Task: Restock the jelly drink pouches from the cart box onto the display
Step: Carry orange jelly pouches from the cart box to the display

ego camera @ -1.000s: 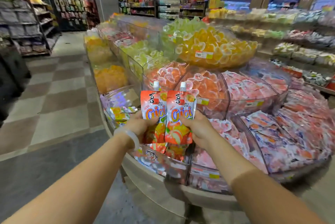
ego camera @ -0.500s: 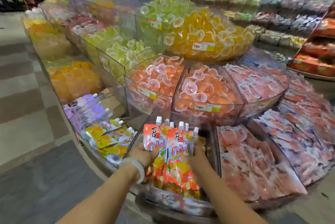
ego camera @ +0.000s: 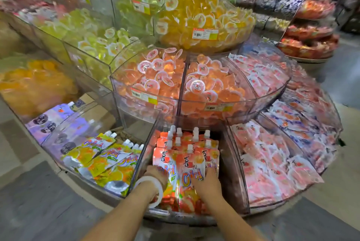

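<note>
Two orange-red jelly drink pouches [ego camera: 183,164] with white caps lie side by side on top of several like pouches in a clear bin [ego camera: 148,143] at the front of the round display. My left hand [ego camera: 156,175], with a white bracelet on the wrist, grips the left pouch at its lower left. On the right pouch, my right hand [ego camera: 207,181] holds the lower right edge. Both hands are down inside the bin. The cart box is out of view.
Left of this bin lie yellow pouches [ego camera: 103,160] and purple pouches [ego camera: 52,119]. To the right sits a bin of pink packets [ego camera: 268,164]. Above are tubs of orange jelly cups [ego camera: 167,77] and yellow jelly cups [ego camera: 204,16]. Grey floor lies below.
Both hands have carried the two pouches from in front of the display down into the front bin, laying them on the stack. The camera has tilted downward and closer.
</note>
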The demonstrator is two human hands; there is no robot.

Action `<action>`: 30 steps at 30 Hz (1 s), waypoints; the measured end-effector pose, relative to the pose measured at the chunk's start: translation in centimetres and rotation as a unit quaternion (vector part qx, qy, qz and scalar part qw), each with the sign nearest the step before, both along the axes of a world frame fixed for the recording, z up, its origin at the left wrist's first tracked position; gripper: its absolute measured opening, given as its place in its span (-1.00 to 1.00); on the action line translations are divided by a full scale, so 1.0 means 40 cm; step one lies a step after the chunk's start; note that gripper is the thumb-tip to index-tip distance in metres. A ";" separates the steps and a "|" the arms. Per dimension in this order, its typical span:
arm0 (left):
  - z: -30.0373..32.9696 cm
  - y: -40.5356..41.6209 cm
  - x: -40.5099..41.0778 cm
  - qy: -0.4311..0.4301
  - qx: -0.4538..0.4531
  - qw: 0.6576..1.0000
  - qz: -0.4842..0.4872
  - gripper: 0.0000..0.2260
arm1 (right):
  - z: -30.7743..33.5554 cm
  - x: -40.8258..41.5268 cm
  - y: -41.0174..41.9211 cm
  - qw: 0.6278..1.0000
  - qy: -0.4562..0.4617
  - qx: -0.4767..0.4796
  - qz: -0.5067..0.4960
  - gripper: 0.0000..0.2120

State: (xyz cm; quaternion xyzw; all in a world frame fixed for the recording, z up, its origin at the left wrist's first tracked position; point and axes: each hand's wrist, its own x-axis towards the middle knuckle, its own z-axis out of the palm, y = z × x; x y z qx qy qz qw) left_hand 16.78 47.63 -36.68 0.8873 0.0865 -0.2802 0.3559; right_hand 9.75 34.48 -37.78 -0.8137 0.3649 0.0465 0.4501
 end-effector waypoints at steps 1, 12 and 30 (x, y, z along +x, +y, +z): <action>0.009 -0.003 -0.004 -0.001 0.046 0.998 -0.039 -0.68 | 0.004 0.000 0.000 1.000 -0.001 -0.030 0.005 -0.61; 0.036 -0.001 -0.016 -0.055 0.193 0.945 -0.257 -0.23 | 0.056 -0.038 0.012 0.947 0.124 -0.159 0.252 0.05; 0.043 0.007 -0.010 -0.073 0.177 0.951 -0.242 -0.45 | 0.028 -0.010 0.065 0.965 0.080 -0.144 0.203 -0.07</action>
